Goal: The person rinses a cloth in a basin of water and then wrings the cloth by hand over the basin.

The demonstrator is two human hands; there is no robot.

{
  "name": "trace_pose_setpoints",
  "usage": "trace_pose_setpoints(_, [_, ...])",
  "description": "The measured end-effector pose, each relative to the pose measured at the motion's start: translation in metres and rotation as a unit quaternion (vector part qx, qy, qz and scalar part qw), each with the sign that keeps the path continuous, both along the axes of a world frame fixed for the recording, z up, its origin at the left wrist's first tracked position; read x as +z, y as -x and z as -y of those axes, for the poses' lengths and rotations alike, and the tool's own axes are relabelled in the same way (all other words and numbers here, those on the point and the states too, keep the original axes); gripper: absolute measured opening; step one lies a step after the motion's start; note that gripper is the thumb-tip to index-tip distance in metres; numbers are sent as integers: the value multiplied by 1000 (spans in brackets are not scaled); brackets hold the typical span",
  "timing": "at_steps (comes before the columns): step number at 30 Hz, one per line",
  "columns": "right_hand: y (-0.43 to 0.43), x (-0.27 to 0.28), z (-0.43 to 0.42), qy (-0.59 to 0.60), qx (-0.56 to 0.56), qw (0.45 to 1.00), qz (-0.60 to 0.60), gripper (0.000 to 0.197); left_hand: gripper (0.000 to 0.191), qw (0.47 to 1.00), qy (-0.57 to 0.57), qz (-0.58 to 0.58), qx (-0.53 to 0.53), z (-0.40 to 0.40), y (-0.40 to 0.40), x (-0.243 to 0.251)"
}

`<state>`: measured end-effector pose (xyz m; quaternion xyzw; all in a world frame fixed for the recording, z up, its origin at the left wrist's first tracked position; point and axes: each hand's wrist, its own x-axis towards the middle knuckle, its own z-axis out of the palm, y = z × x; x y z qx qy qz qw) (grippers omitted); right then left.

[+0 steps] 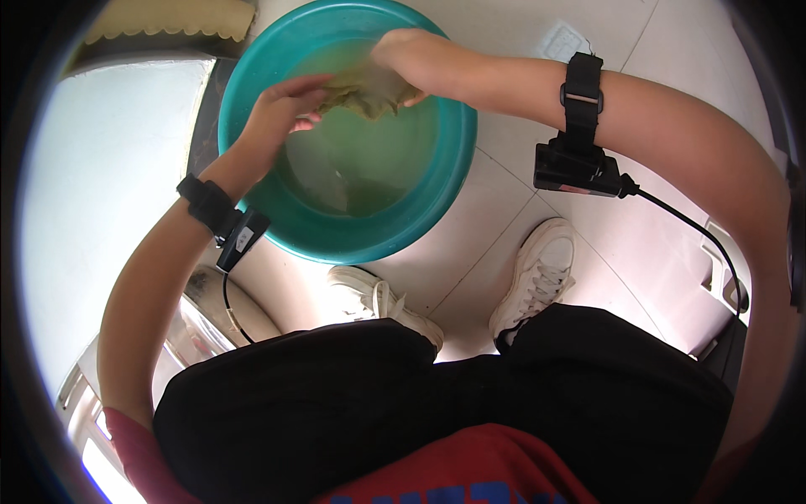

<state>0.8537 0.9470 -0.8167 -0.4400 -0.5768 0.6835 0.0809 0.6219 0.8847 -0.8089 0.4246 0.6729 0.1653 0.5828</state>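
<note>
A wet yellow-green cloth (371,104) hangs bunched between my hands in a round teal plastic basin (463,148). Cloudy greenish water (365,157) fills part of the basin. My left hand (291,107) grips the cloth's left end, thumb and fingers around it, over the basin's left side. On the far right side, my right hand (406,66) bends down over the other end and holds it. Its fingers are mostly hidden behind the hand and in the murky water. Black straps with small cabled devices sit on my left wrist (211,201) and right forearm (579,101).
The basin stands on a pale tiled floor (485,208), just ahead of my white lace-up shoes (541,271). A large white panel (113,157) borders it on the left. Behind that lies a yellowish scalloped edge (176,22). A cable (692,227) runs along my right arm.
</note>
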Motion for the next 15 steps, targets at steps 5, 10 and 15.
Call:
trace_pose_setpoints(5, [-1, -1, 11, -13, -4, 999, -38, 26, 38, 998, 15, 45, 28, -1, 10, 5])
trace_pose_setpoints(10, [-2, 17, 9, 50, 11, 998, -39, 38, 39, 967, 100, 174, 159, -6, -13, 16])
trace_pose_setpoints(15, [1, 23, 16, 93, 81, 992, 16, 54, 43, 970, 109, 185, 114, -11, -15, 27])
